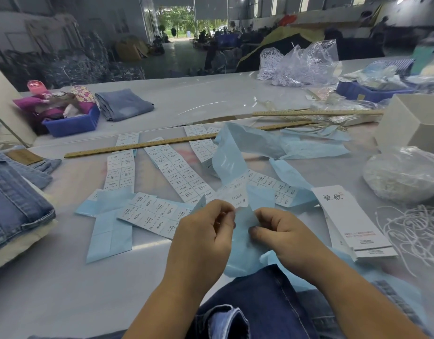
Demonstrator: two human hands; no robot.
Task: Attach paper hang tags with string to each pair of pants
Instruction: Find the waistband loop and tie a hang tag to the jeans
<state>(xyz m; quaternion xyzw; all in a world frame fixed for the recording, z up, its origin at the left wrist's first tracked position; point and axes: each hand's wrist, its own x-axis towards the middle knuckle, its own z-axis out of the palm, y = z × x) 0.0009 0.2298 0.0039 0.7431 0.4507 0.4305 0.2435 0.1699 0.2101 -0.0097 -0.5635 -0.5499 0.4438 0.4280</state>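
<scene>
- Workshop tabletop (211, 99), pale and glossy, strewn with sticker sheets on blue backing; factory floor dim beyond.
- Left hand (203, 231) and right hand (282, 231) raised just above the near tabletop edge, fingers curled, pinching one blue-backed size-sticker strip (238, 199) between them. Printed "1103# M" visible at the strip top.
- Judged step: peeling one size sticker off its backing, ahead of sticking it onto a hang tag.
- Hang tags (350, 223): white stack lying just right of the right hand. String bundle (416, 231) further right of that stack.
- Pants: dark denim (260, 302) across the lap below both hands; folded jeans stack (12, 199) far left of the hands.
- Recommended: bend backing sharply away from the sticker corner, lift by the edge only, keep adhesive off fingertips, confirm size matches the garment before applying.
</scene>
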